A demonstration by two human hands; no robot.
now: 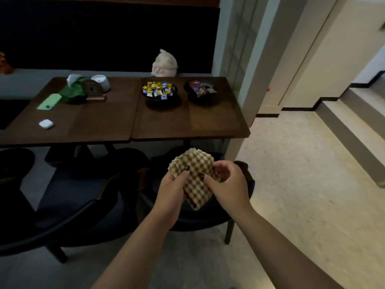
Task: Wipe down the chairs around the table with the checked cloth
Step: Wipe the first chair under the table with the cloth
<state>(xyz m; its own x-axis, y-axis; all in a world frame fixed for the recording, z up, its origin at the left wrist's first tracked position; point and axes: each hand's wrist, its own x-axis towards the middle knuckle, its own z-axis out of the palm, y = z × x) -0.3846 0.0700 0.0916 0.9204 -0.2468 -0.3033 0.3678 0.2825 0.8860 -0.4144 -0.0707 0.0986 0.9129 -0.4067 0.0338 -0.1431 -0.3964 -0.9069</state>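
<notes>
Dark table (pixel 187 122) | both hands grip checked cloth (pixel 195 174) | no legible writing

Overall: dim and underexposed around the table (pixel 133 119), soft throughout.
Light source: brightness comes from right of the table, where the pale floor (pixel 302 184) is clearly lit.
Shadows: chairs (pixel 83 205) below the table sink into near-black, detail lost.
Glare: none; faint sheen on the tabletop.
Distortion: wide-angle bending of wall lines right of the table.

Both forearms reach forward, bare. The left hand (pixel 171 185) and right hand (pixel 230 180) meet, fingers curled, pinching together.
</notes>
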